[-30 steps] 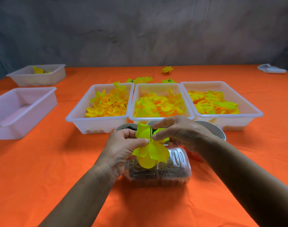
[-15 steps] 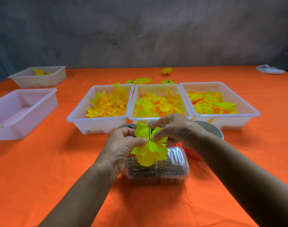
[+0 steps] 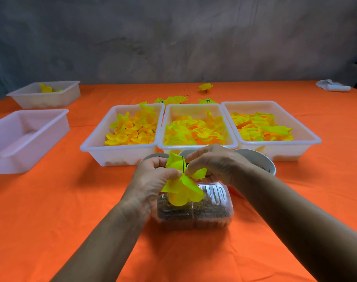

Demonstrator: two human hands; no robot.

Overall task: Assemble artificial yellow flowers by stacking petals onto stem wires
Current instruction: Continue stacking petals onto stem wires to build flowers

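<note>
Here, my right hand (image 3: 218, 165) has thumb and forefinger pinched on the upper petal layer (image 3: 174, 162), right where the thin dark stem wire (image 3: 182, 164) pokes through it, and my left hand (image 3: 153, 180) pinches the lower petal cluster (image 3: 183, 192) from the nine o'clock side, fingers curled around the gathered base. The wire is the thing everything turns on: its long axis runs nearly straight from six to twelve o'clock, upright between the two hands, with its free tip above the upper layer. That layer sits at about nine o'clock from my right fingertips and just above the cluster, so I judge the coming move is a slide toward six o'clock along the wire until the two layers meet. The right hand is the nearer one for that push; the left only has to steady. Below the flower lies a clear plastic box (image 3: 214, 208) of brown material, and behind my hands two bowl rims (image 3: 261, 159) peek out. At twelve o'clock stand three white bins (image 3: 120, 151) of loose petals, with finished flowers (image 3: 205, 87) on the orange cloth (image 3: 51, 210) beyond
</note>
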